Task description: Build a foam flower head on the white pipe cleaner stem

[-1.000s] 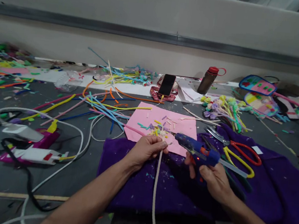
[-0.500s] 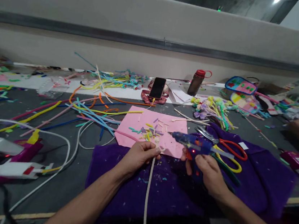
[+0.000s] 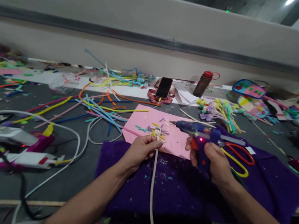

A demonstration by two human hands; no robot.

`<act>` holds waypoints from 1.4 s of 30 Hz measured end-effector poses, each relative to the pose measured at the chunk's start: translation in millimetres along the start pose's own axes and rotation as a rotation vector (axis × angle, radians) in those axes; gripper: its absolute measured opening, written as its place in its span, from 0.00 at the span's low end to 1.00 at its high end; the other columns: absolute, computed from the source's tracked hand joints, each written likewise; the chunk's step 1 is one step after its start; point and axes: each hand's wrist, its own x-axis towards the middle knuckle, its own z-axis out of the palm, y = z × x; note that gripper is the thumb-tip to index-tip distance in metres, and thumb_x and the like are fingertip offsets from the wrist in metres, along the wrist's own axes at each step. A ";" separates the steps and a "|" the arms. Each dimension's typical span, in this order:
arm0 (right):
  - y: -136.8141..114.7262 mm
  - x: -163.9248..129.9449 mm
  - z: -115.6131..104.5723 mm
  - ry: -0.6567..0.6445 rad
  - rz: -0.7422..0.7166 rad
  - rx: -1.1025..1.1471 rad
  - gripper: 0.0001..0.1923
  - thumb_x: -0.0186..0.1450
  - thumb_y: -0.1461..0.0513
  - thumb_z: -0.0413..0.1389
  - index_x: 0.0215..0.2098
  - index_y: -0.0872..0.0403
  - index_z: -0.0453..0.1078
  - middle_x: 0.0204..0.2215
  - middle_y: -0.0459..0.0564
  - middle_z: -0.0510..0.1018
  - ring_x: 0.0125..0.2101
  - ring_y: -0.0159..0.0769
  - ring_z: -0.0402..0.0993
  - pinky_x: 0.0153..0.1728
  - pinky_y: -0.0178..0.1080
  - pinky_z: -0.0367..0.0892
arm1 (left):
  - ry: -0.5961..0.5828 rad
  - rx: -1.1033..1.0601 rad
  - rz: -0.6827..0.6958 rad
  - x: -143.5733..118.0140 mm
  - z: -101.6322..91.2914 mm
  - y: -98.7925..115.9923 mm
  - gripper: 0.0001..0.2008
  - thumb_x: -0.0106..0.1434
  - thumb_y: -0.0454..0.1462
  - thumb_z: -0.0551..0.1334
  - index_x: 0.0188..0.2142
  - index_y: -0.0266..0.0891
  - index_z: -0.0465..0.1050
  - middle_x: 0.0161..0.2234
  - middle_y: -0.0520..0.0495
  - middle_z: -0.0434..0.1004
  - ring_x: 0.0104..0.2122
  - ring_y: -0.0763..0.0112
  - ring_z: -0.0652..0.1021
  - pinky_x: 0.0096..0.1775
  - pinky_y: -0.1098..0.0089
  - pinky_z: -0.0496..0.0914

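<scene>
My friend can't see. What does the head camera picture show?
The left hand pinches a white pipe cleaner while the right hand grips a blue glue gun, over a purple cloth and pink paper. Colourful pipe cleaners litter the table.

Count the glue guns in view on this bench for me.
2 for sure. A blue glue gun is in the right hand, over the purple cloth. A white glue gun lies at the left among cables. Clutter may hide more.
</scene>
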 end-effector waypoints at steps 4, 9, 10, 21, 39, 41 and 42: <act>8.5 -15.8 1.0 -0.080 -0.045 -0.065 0.17 0.64 0.53 0.44 0.37 0.53 0.70 0.18 0.46 0.70 0.18 0.33 0.64 0.22 0.37 0.59 | 0.016 -0.021 -0.019 -0.2 0.6 2.9 0.14 0.53 0.46 0.62 0.25 0.35 0.68 0.25 0.50 0.74 0.15 0.84 0.59 0.17 0.76 0.46; 13.7 -13.7 -2.2 -0.145 -0.047 -0.028 0.17 0.64 0.53 0.45 0.41 0.53 0.68 0.32 0.50 0.75 0.17 0.31 0.65 0.19 0.36 0.60 | 0.017 0.035 0.013 -0.3 3.5 3.5 0.15 0.52 0.45 0.62 0.24 0.34 0.69 0.21 0.52 0.71 0.15 0.83 0.58 0.19 0.76 0.48; 13.9 -13.9 -2.1 -0.154 -0.052 -0.026 0.17 0.64 0.53 0.45 0.41 0.53 0.68 0.33 0.51 0.75 0.17 0.30 0.65 0.19 0.36 0.60 | 0.016 0.049 0.029 -0.3 4.1 3.5 0.15 0.52 0.46 0.63 0.23 0.34 0.69 0.19 0.53 0.69 0.15 0.83 0.58 0.19 0.76 0.48; 14.5 -15.8 -1.8 -0.171 -0.052 -0.089 0.15 0.66 0.56 0.44 0.33 0.56 0.68 0.21 0.47 0.71 0.17 0.30 0.63 0.23 0.36 0.58 | 0.014 0.133 0.052 0.4 5.3 0.2 0.15 0.52 0.46 0.62 0.23 0.34 0.70 0.17 0.54 0.65 0.16 0.82 0.58 0.20 0.75 0.49; 16.1 -16.2 -1.8 -0.157 -0.121 -0.314 0.19 0.67 0.56 0.42 0.26 0.56 0.67 0.17 0.44 0.67 0.22 0.31 0.64 0.30 0.36 0.57 | 0.023 0.207 0.067 0.8 6.2 1.4 0.17 0.49 0.48 0.63 0.22 0.34 0.71 0.13 0.56 0.60 0.15 0.81 0.57 0.20 0.75 0.50; 16.8 -16.0 -2.4 -0.160 -0.119 -0.335 0.20 0.67 0.56 0.41 0.24 0.56 0.66 0.17 0.44 0.67 0.22 0.31 0.64 0.29 0.36 0.57 | 0.027 0.222 0.083 1.3 5.6 0.7 0.17 0.49 0.48 0.63 0.22 0.34 0.71 0.13 0.56 0.61 0.15 0.80 0.58 0.20 0.75 0.50; 17.2 -15.9 -2.7 -0.160 -0.116 -0.338 0.21 0.67 0.56 0.41 0.24 0.56 0.66 0.17 0.44 0.67 0.22 0.31 0.64 0.29 0.36 0.57 | 0.031 0.227 0.091 1.5 5.5 0.5 0.17 0.49 0.48 0.63 0.21 0.34 0.71 0.13 0.56 0.61 0.15 0.80 0.58 0.20 0.75 0.51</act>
